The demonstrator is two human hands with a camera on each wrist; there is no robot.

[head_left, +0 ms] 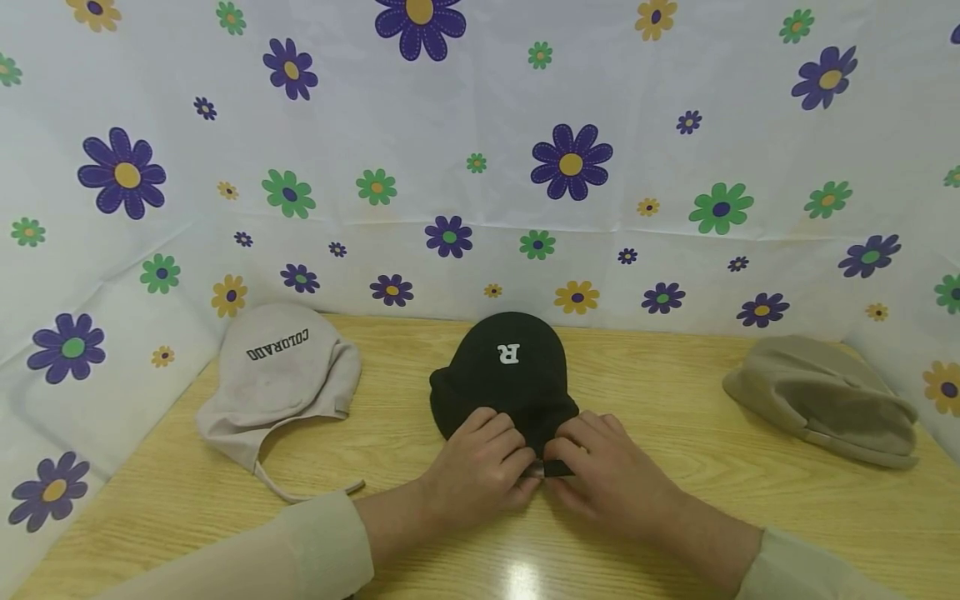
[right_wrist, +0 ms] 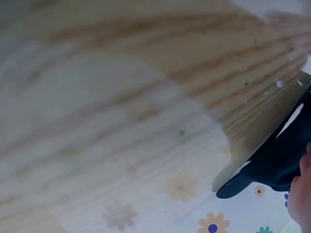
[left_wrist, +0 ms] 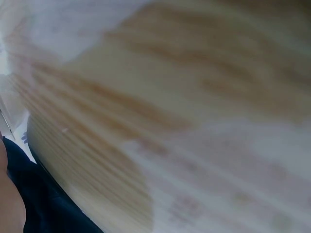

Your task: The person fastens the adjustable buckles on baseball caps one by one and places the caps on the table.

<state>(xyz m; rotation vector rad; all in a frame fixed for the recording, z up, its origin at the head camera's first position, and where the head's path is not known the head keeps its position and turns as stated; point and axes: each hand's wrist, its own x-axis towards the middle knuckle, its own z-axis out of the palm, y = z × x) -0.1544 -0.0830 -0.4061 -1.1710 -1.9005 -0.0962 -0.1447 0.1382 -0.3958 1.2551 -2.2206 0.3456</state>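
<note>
A black cap (head_left: pixel 498 375) with a white letter R lies in the middle of the wooden table, its strap side toward me. My left hand (head_left: pixel 480 462) pinches the left end of its short strap (head_left: pixel 558 468). From the other side my right hand (head_left: pixel 607 467) pinches the strap's right end, the two hands a small gap apart. The fingers hide much of the strap, so I cannot tell whether its ends are joined. Dark cap cloth (right_wrist: pixel 277 162) shows beside the right hand in the right wrist view, and more cloth (left_wrist: pixel 48 199) at the left wrist view's lower left.
To the left lies a light grey cap (head_left: pixel 281 367) lettered COLORADO, with a loose strap (head_left: pixel 281 492) trailing toward me. A folded olive-tan cap (head_left: pixel 825 400) lies at the right. Behind the table (head_left: pixel 660 375) hangs a white flowered cloth (head_left: pixel 480 192).
</note>
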